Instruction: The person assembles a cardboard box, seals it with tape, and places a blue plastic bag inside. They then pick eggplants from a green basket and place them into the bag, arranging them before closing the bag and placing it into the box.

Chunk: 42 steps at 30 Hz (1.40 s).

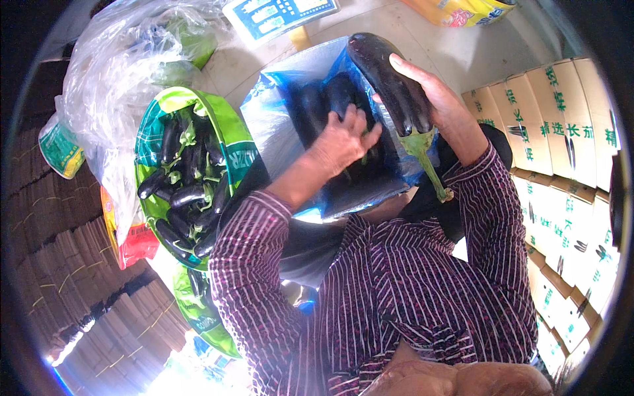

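My right hand [436, 96] grips a large dark purple eggplant [389, 74] by its side. The thumb lies across its skin, and the green calyx and long stem [421, 151] point down toward my body. Below and to the left, my left hand [346, 136] is over several dark eggplants [307, 106], fingers bent and spread, slightly blurred. Whether its fingertips press on them is hard to tell. These eggplants lie side by side in a container lined with blue translucent plastic film [270, 89], which stands in front of me between my legs.
Left of the container stands a green woven sack [230, 119] full of smaller eggplants [190, 195], with another green sack [218, 331] behind it. Clear plastic film [114, 64] heaps at upper left. Flattened cardboard [74, 247] is stacked far left. Printed cartons [564, 128] are piled at right.
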### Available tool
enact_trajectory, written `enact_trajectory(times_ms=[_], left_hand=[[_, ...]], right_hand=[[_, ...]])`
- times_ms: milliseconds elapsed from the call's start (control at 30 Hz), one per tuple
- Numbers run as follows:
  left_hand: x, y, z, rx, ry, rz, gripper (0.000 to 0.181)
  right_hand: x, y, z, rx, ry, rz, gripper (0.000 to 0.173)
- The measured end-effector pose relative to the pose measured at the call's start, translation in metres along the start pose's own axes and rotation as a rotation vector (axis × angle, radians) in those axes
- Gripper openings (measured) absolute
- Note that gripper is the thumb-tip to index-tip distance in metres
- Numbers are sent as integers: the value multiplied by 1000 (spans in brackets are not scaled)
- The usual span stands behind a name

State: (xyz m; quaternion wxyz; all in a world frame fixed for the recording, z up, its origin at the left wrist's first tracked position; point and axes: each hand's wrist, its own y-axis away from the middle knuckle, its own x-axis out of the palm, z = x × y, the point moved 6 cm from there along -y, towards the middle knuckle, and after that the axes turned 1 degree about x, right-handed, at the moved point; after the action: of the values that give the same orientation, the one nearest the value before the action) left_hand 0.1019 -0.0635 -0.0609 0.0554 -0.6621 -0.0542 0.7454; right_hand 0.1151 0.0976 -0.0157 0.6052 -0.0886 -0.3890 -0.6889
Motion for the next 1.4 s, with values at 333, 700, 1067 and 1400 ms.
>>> enact_trajectory(times_ms=[333,700,1067,1400], left_hand=[[-74,50,96,-460,462,-74,53],[-107,84,89,-478,445,63,50],[-112,102,83,-584,324,70,42],[-148,144,93,-864,585,-259,39]], right_hand=[[6,-12,-20,-39,286,-132,57],[34,-34,-38,10,668,-189,64],[1,-88,-88,-153,1359,-473,97],[47,-61,-110,-428,1722,-258,63]])
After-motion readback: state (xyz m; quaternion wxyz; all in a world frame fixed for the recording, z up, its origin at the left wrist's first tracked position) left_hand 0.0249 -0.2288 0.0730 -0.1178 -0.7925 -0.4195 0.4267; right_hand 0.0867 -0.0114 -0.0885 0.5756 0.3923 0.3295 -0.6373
